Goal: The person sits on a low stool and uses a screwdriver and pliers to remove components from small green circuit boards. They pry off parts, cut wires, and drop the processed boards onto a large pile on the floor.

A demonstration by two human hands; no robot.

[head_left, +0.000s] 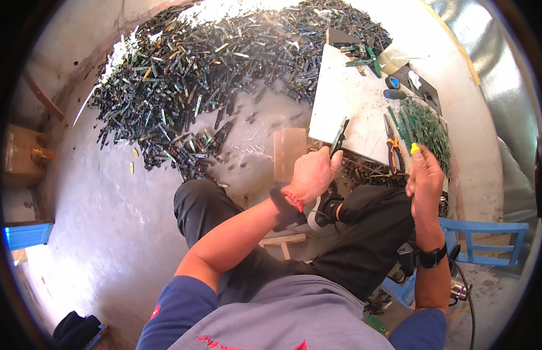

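My left hand (315, 176), with a red bead bracelet at its wrist, is closed around the lower end of a dark, narrow circuit-board strip (340, 137). The strip points up over the near edge of a white board (354, 105). To the right, my right hand (427, 178) pinches a small bright yellow piece (415, 148); the rest of that object is hidden by the fingers. Pliers with orange and black handles (394, 154) lie between the hands on the board. Beside my right hand is a heap of green strips (425, 131).
A large heap of dark strips (183, 76) covers the floor ahead. A blue tape roll (391, 82) and a dark-handled tool (394, 94) lie at the board's right. Green strips (364, 58) rest at its far end. A blue chair (487, 242) stands at right.
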